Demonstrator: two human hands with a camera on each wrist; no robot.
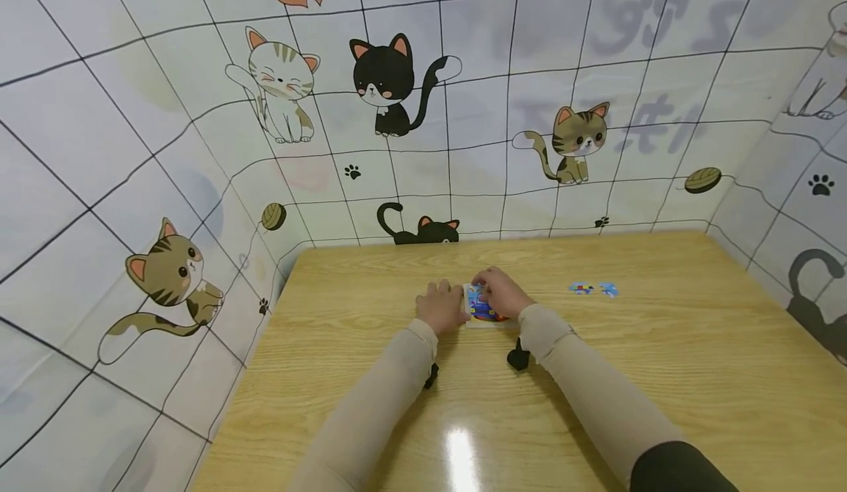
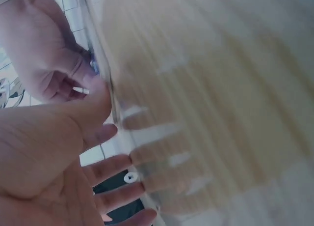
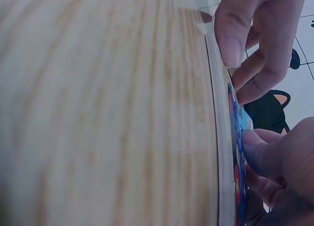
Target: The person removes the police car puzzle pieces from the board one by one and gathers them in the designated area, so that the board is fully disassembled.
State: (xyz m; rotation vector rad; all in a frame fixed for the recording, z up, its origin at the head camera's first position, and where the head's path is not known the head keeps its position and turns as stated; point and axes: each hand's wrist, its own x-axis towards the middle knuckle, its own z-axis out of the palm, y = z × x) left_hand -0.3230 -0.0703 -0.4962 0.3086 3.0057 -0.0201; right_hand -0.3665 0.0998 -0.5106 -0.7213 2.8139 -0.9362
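A small jigsaw puzzle (image 1: 478,307) with a colourful picture and a pale border lies flat on the wooden table. My left hand (image 1: 441,307) rests at its left side, fingers spread on the tabletop, the thumb by the board's edge. From the right, my right hand (image 1: 504,295) reaches over the picture. In the right wrist view, the thumb and fingers of the right hand (image 3: 289,162) pinch a light blue puzzle piece (image 3: 246,119) that sticks up from the board. Most of that piece is hidden by the fingers.
Two loose puzzle pieces, one multicoloured (image 1: 581,288) and one light blue (image 1: 609,289), lie on the table (image 1: 662,345) to the right of the board. A cloth wall (image 1: 476,109) printed with cats stands behind the table's far edge.
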